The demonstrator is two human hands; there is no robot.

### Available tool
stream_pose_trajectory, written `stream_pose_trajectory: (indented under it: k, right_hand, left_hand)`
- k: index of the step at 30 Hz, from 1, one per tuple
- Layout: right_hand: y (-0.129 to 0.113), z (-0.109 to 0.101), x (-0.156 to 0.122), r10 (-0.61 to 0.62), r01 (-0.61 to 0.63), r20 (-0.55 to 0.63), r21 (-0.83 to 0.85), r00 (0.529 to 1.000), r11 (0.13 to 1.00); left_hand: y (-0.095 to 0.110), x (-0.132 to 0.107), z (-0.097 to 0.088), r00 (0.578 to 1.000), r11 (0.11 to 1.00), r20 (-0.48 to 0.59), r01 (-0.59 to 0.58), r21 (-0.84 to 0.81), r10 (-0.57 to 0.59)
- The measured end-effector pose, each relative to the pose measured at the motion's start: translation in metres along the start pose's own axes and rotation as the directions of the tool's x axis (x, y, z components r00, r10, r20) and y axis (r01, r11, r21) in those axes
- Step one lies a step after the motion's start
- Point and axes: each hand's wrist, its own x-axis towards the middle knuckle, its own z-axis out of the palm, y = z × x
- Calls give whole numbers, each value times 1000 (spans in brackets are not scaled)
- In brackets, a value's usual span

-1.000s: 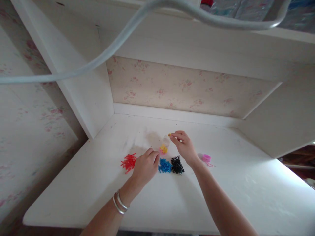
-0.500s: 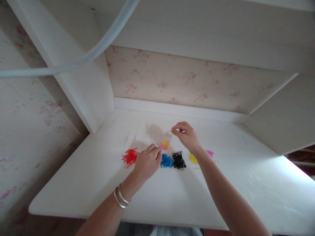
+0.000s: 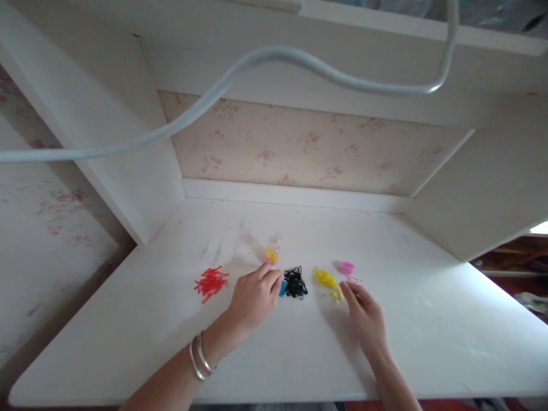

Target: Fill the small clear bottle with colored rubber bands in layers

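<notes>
Small piles of tiny elastic bands lie on a white desk (image 3: pixel 274 354): red (image 3: pixel 209 282), blue (image 3: pixel 282 288), black (image 3: pixel 295 282) and yellow (image 3: pixel 326 279). A small clear bottle (image 3: pixel 273 248) with yellow bands inside stands behind them. My left hand (image 3: pixel 254 297), with silver bangles at the wrist, rests curled beside the bottle's base and covers most of the blue pile. My right hand (image 3: pixel 366 317) lies low on the desk, fingertips reaching the yellow pile, fingers loosely together. A pink lid (image 3: pixel 346 267) sits just beyond the yellow pile.
The desk sits in a white alcove with side panels (image 3: pixel 141 171) and a flowered back wall (image 3: pixel 299 148). A shelf runs overhead. A pale grey hose (image 3: pixel 257 63) hangs across the top of the view. A floral wall stands at left.
My right hand has come down from the bottle's mouth to the yellow pile on the desk. My left hand has stayed beside the bottle. The view shifted slightly.
</notes>
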Motion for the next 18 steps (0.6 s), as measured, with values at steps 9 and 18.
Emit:
stream_pose_trajectory:
  k: [9,18]
  right_hand:
    - [17,-11,-24,-38,56,56,-388,998,920]
    - [10,-10,-22,-27,87,136,-464,990,881]
  left_hand:
    - [67,21,42,944,975,257,-219,24,206]
    - [86,44,77,914,966,337,-256,47,226]
